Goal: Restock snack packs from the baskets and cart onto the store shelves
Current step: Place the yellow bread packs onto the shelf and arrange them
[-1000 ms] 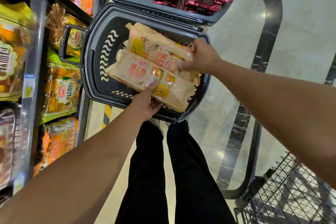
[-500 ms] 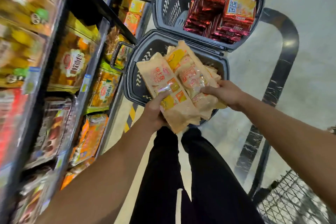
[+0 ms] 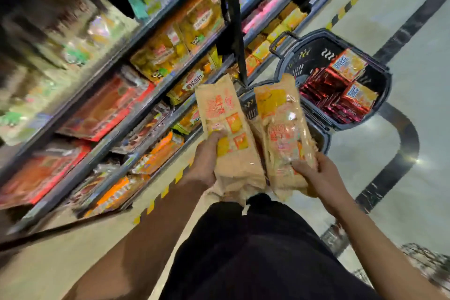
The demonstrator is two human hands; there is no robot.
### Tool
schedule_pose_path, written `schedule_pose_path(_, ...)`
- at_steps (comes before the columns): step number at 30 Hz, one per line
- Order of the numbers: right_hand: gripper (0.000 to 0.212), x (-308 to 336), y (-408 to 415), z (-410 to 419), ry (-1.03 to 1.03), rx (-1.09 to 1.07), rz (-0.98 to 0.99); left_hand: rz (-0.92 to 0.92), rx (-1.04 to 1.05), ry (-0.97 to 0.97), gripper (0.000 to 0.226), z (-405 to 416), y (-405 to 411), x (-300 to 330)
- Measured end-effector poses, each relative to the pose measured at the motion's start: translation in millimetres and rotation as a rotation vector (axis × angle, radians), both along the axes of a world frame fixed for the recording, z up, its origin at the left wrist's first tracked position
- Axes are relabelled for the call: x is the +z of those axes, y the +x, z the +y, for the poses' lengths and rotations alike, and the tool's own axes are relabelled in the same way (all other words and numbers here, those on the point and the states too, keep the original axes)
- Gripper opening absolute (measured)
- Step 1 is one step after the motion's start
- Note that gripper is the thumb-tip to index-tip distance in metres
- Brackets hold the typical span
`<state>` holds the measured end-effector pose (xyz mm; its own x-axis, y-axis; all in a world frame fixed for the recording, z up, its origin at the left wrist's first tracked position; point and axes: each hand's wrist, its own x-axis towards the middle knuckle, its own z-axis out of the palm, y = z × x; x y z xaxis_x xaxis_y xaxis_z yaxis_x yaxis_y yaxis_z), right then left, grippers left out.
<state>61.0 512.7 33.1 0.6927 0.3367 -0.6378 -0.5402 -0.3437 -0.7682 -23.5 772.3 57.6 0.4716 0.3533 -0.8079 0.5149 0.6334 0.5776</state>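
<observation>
Packs [image 3: 225, 126] lifted clear of basket [image 3: 323, 134], both hands' grip round them, shelves [image 3: 146, 105] left, pale floor [image 3: 414, 68]

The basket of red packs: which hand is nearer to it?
Right. The right hand is below the basket of red packs; the left hand is farther away, toward the shelves.

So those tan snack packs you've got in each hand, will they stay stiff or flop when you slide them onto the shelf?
Probably fairly floppy: the tan pack in the left hand looks crumpled below the grip. Likely light, since the right hand holds the other pack by its lower end alone. The film looks glossy, so it may slip.
</observation>
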Motion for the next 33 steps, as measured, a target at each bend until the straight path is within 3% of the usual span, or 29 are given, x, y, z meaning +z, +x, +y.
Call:
schedule_pose_path(2,0.046,26.0,-2.1,8.4,0.032,0.038,-0.040,-0.084,0.025,0.056,0.028,8.9,-14.0,24.5)
schedule_pose_path(8,0.072,78.5,-8.9,47.4,0.110,0.139,-0.187,-0.195,0.103,0.184,0.033,38.6,-55.1,90.5)
schedule_pose_path(13,0.069,106.7,-19.4,93.6,0.174,0.244,-0.284,-0.198,0.168,0.292,0.064,64.7,-98.6,135.1)
schedule_pose_path(18,0.074,130.7,-35.3,146.6,0.258,0.350,-0.323,-0.237,0.284,0.402,0.049,88.9,-145.0,166.1)
schedule_pose_path(20,0.078,142.9,-44.3,168.1,0.294,0.395,-0.346,-0.233,0.297,0.446,0.061,100.2,-161.3,176.8)
schedule_pose_path(22,0.074,157.1,-54.1,190.0,0.315,0.421,-0.389,-0.231,0.315,0.495,0.068,113.5,-176.6,186.6)
schedule_pose_path(28,0.051,193.7,-81.7,255.6,0.422,0.510,-0.444,-0.248,0.419,0.622,0.046,153.3,-223.2,217.5)
schedule_pose_path(33,0.052,216.0,-105.0,310.7,0.410,0.528,-0.565,-0.235,0.476,0.789,0.052,186.5,-264.3,243.7)
